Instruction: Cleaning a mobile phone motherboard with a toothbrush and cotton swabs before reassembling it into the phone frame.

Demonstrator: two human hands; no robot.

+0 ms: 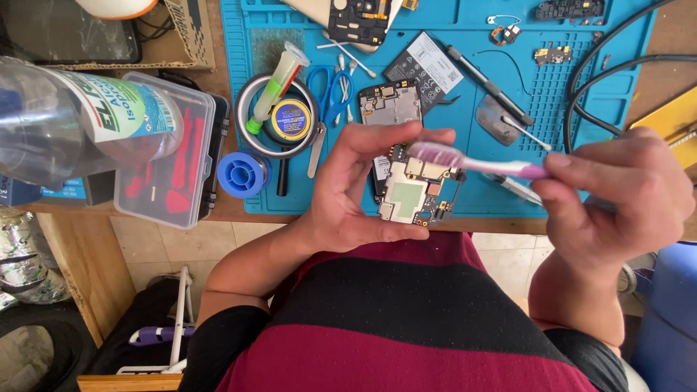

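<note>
The left hand [356, 189] grips a phone circuit board [415, 190] between thumb and fingers, just off the near edge of the blue work mat [566, 94]. The right hand [617, 196] pinches a pink toothbrush [472, 161], its bristles lying on the board's upper edge. On the mat behind lie a phone frame [390, 105], a battery [428, 69], blue-handled scissors [330, 91], a flux syringe [276, 87] and a solder tin [290, 120]. A clear plastic box [174, 156] and a clear bottle [65, 120] sit left of the mat.

Phone repair workshop: blue repair mat [465, 203], solder spool [242, 174], scattered parts
</note>
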